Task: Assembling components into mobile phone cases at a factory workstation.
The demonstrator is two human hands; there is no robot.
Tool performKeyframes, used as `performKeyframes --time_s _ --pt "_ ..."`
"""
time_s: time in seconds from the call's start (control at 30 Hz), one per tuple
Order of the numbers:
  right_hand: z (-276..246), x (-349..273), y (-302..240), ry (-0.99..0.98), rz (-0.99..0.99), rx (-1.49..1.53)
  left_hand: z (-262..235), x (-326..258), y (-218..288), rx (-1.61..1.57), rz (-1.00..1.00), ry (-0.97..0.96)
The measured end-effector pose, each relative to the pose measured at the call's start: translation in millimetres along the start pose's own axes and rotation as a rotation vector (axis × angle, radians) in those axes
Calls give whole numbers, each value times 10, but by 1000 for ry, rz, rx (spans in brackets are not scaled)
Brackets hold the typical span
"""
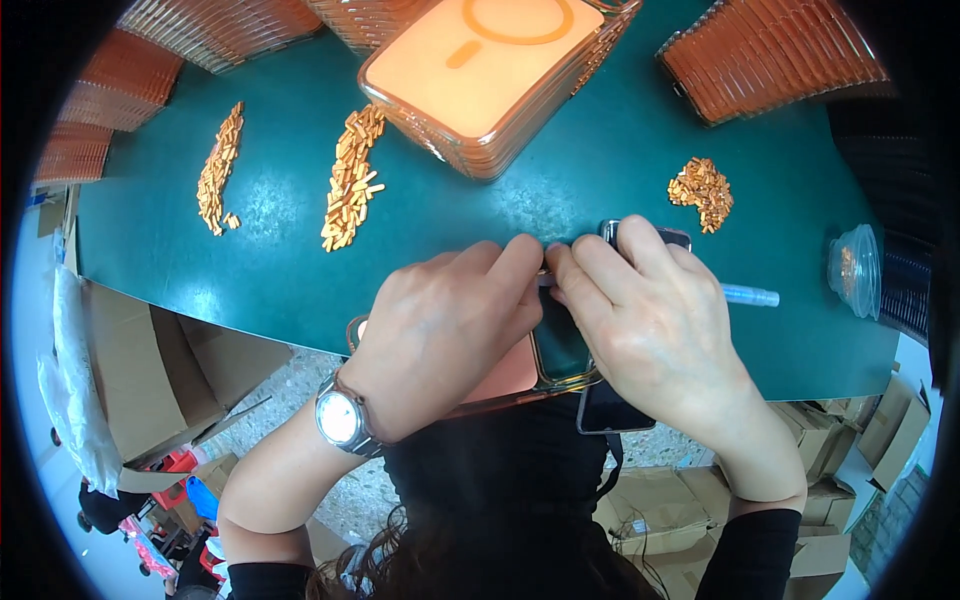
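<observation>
Under my hands lies a phone case (508,376) with a pinkish-orange back, a clear rim and a large cutout at its right end. My left hand (450,305), a watch on its wrist, is closed over the case with its fingers bent at the far edge. My right hand (650,310) is closed too, thumb and fingertips pinched against the same edge, meeting the left fingertips. Whatever sits between the fingertips is too hidden to name. Beneath my right hand a dark phone (612,412) sticks out toward me, and another silver-edged device (676,238) shows beyond the knuckles.
Small orange pieces lie in piles: a far-left strip (218,170), a thicker strip (350,185) and a right heap (702,192). Stacked orange cases (480,70) stand ahead, more (770,55) at back right. A pale blue pen-like tube (750,295) and a clear cup (855,270) sit right.
</observation>
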State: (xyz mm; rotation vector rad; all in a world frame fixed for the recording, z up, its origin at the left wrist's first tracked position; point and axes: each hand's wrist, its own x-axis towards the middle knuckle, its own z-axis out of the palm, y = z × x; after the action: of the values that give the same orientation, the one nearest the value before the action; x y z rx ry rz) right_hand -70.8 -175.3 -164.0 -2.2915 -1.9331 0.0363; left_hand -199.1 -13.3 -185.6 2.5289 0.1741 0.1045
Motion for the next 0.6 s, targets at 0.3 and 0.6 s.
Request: performKeyframes --time_s 0.3,0.6 --pt "56 15 -108 78 86 32 -13 -95 -4 -8 -14 40" --pt "-273 -7 -167 84 -72 104 -404 -254 203 108 44 57"
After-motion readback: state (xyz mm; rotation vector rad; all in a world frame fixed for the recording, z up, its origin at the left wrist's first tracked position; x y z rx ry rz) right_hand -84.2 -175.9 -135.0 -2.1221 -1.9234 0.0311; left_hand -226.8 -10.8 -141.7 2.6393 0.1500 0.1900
